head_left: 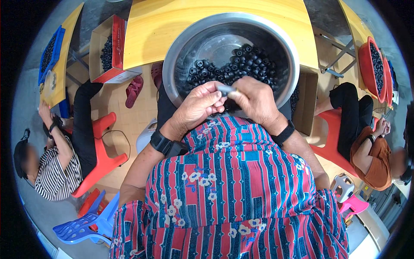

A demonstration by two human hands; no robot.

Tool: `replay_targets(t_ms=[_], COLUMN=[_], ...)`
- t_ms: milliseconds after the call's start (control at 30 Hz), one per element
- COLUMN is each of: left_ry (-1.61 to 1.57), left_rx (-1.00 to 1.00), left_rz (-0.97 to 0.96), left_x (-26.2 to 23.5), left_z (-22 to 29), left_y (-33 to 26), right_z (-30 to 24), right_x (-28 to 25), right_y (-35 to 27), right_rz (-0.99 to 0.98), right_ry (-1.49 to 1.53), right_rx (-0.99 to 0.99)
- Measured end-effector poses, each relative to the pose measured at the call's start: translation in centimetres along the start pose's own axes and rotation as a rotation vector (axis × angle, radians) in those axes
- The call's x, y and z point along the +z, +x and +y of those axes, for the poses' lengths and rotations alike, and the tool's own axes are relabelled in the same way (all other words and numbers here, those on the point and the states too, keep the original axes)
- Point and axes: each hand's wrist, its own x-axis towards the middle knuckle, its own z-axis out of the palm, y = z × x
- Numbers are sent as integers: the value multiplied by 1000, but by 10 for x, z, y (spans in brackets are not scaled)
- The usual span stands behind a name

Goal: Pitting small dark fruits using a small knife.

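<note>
Head view, looking straight down on two hands meeting above a lap. Pinched between both hands: a small grey part (226, 90), long axis lying roughly left to right, one end in each grip, held just over the near rim of a big steel bowl (181, 52). Left hand (199, 105) curled, thumb and fingertips pressed together on the part's left end; wrist bent upward, black watch (161, 142) strapped on. Right hand (255, 101) knuckles up, fingers folded down and pinching the right end; black band (283, 133) around the wrist. Forearms rising from the lower edge over a red and blue striped flowered shirt (233, 194). Inside the bowl, a heap of small black ring-shaped pieces (235, 67) piled toward the near and right side, bare metal at the far left. Bowl resting against a yellow table (151, 26). Off to the left, a cardboard box (103, 56) with more black pieces, and a blue tray (51, 52) likewise filled. Off to the right, a red basin (371, 71) holding black pieces. Seated person on each side, on red stools.
</note>
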Motion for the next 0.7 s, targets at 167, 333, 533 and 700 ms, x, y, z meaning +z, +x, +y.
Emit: replay_targets(t_ms=[167,333,533,700], left_ry=[30,42,-4,-63], left_rx=[28,33,30,-11], left_rz=[39,95,94,32], left_x=[5,5,2,-2], left_z=[4,4,0,-1], left_y=[-3,-1,-1,-1], right_z=[-4,4,1,-1], right_x=[-5,-4,-3,-2], right_y=[1,1,-1,-1], right_rz=[36,39,-63,-74], right_ry=[113,243,64,22], right_rx=[92,76,-89,-98])
